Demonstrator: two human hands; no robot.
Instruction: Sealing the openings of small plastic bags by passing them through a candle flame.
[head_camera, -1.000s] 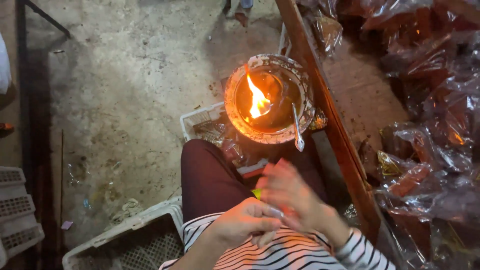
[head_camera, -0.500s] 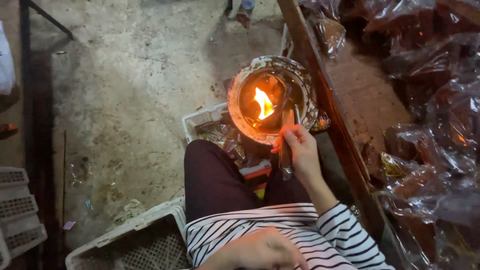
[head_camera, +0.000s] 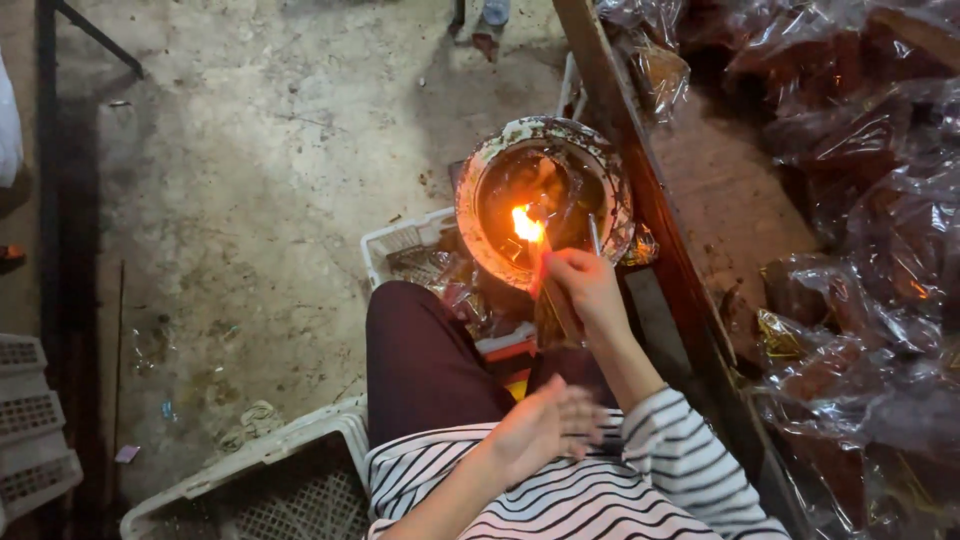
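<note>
orange stick sits pinched in my right hand, long axis pointing up into the flame inside the metal bowl; left hand hovers spread, farther back.

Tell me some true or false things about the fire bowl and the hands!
1. The right hand holds a thin stick to the flame. True.
2. The flame burns inside a round bowl. True.
3. The left hand is touching the bowl. False: it is open over the striped shirt, well back from the bowl.
4. The bowl stands on a green tablecloth. False: it sits low over a white crate, beside a concrete floor.
5. Clear wrapped packets lie on the right. True.
</note>
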